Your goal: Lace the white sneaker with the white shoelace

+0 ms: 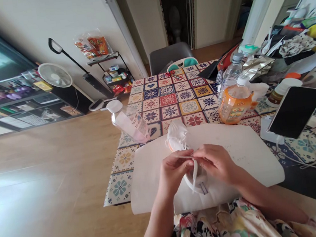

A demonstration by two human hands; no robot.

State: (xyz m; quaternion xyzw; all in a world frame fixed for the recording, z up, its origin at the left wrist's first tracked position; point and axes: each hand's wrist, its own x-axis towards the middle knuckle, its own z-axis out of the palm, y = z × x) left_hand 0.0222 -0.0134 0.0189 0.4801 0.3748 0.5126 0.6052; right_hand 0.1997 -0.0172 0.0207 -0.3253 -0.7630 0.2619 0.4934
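From my remote seat I see a white shoe (182, 146) lying on a white sheet (236, 151) that covers the near part of the patterned tabletop (170, 102). Its long axis runs away from the person, a little to the left: one end, white and bunched, sits at the far end around the top of the sheet, while the nearer end lies under the hands close to the body. Which end is toe and which is heel I cannot tell.

The left hand (174, 172) has its fingers drawn together in a pinch on a thin white lace (194, 175), which crosses between the two hands and then hangs down in a flat strip over the near end of the shoe. The right hand (216, 163) meets it from the other side, fingers curled in and closed on the same lace; the two hands nearly touch at the fingertips.

Much of the shoe's middle is covered by both hands, so the eyelets and the way the lace is threaded are hidden. A small dark-edged tag below the hands is too small to read.

Beyond the sheet stand an orange bottle (234, 104), a clear water bottle (231, 73) behind it, and a pink-white bottle (128, 122) lying at the tabletop's left edge. A dark phone (295, 111) leans on a stand to the right.
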